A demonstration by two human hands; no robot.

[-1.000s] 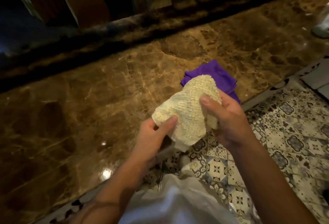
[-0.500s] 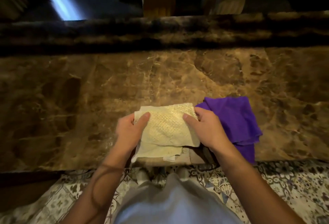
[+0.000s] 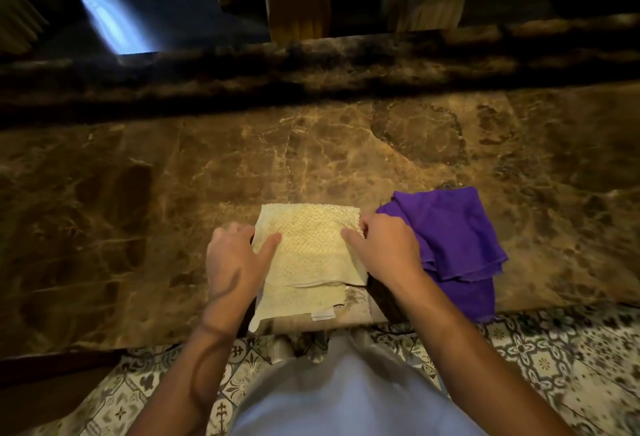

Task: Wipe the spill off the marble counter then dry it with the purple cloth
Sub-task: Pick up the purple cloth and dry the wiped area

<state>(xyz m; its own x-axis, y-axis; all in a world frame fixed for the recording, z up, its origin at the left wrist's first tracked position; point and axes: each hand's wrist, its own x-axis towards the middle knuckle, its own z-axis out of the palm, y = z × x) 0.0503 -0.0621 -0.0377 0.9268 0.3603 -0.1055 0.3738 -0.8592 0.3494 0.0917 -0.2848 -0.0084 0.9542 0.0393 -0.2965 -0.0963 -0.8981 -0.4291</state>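
While the purple cloth point(image 3: 450, 234) lies beside it, our left hand point(image 3: 235, 259) and right hand point(image 3: 384, 248) pinch the cream towel's point(image 3: 308, 245) edges on the marble counter point(image 3: 138, 210).

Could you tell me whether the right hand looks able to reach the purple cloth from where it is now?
Probably yes: the right hand rests on the cream towel right beside the purple cloth, with nothing between.

A home interior, likely a kitchen: a polished brown veined marble counter point(image 3: 346, 158) under the hands, and ornate grey-and-white patterned floor tiles point(image 3: 540, 352) below the wrists.
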